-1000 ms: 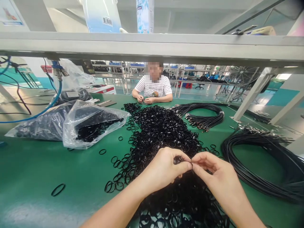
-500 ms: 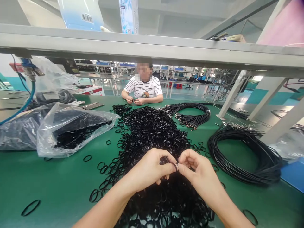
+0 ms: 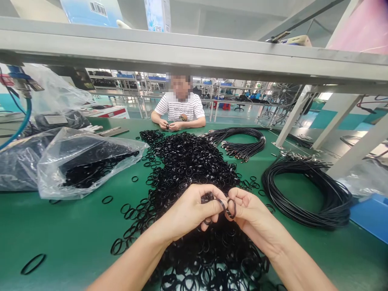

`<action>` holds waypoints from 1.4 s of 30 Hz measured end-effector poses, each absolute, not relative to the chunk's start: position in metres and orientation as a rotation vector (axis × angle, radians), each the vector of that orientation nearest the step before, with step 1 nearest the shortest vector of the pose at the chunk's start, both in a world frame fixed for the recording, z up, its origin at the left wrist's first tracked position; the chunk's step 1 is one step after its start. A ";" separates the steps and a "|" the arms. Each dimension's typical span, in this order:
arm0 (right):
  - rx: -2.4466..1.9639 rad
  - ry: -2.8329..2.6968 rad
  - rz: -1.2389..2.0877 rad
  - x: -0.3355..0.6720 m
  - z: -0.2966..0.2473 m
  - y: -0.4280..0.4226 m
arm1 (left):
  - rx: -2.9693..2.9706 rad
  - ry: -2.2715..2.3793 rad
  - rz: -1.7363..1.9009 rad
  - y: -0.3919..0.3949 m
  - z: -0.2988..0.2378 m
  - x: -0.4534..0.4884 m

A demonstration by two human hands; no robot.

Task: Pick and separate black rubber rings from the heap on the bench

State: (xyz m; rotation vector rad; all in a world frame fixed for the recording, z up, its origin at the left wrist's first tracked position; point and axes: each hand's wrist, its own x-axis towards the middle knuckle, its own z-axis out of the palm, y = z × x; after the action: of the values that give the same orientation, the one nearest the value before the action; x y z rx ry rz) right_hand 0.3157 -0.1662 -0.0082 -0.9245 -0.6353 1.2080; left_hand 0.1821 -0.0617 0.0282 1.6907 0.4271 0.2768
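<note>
Head view: left hand (image 3: pixel 189 212) and right hand (image 3: pixel 253 216) meeting near centre, just above big heap of black rings (image 3: pixel 194 178) on green table (image 3: pixel 60 234). Left fingers curled shut, pinching a small clump of rings; right thumb and forefinger pinched on one black ring (image 3: pixel 232 207), held upright between both hands, touching left fingertips. Heap running from near edge to far side, loose rings scattered at its left fringe, one stray ring (image 3: pixel 32 263) near left. Clear plastic bag (image 3: pixel 81 161) with more rings left of heap, second darker bag (image 3: pixel 18 165) beyond it. Coil of black cable (image 3: pixel 306 194) right of heap, well apart from hands; smaller cable bundle (image 3: pixel 242 143) far right of heap. Blue tray corner (image 3: pixel 371 216) at right edge. Co-worker in striped shirt (image 3: pixel 178 111) seated at far side, hands together on table. Grey shelf beam (image 3: pixel 194 52) overhead.
</note>
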 end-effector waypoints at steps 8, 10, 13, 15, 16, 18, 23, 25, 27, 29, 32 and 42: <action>-1.156 -0.705 0.902 0.306 -0.007 -0.167 | 1.858 0.532 0.369 -0.069 0.028 0.182; -1.209 -0.741 0.810 0.304 -0.007 -0.167 | 1.876 0.557 0.374 -0.069 0.028 0.181; -1.276 -0.799 0.724 0.302 -0.003 -0.167 | 1.863 0.532 0.318 -0.068 0.030 0.181; -1.283 -0.813 0.723 0.303 -0.001 -0.168 | 1.816 0.488 0.265 -0.067 0.032 0.180; -1.279 -0.809 0.725 0.304 0.001 -0.169 | 1.785 0.464 0.239 -0.067 0.033 0.180; -1.275 -0.786 0.712 0.308 0.003 -0.169 | 1.728 0.435 0.198 -0.066 0.034 0.179; -1.269 -0.708 0.629 0.330 0.003 -0.170 | 1.728 0.448 0.173 -0.059 0.032 0.176; -1.257 -0.699 0.622 0.337 0.002 -0.170 | 1.723 0.469 0.194 -0.054 0.029 0.177; -1.240 -0.703 0.648 0.343 0.000 -0.168 | 1.697 0.499 0.233 -0.049 0.027 0.178; -1.244 -0.723 0.700 0.345 -0.001 -0.167 | 1.688 0.535 0.262 -0.046 0.026 0.180; -1.277 -0.756 0.760 0.343 -0.002 -0.164 | 1.695 0.589 0.263 -0.046 0.028 0.182; -1.483 -1.081 0.619 0.312 0.010 -0.166 | 1.731 0.623 0.256 -0.056 0.033 0.184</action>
State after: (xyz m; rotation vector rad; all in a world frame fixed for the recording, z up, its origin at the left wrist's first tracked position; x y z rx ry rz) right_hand 0.3125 -0.1662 0.0096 -1.4829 -1.0808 0.6185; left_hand 0.1840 -0.0560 0.0331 1.7309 0.6234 0.2556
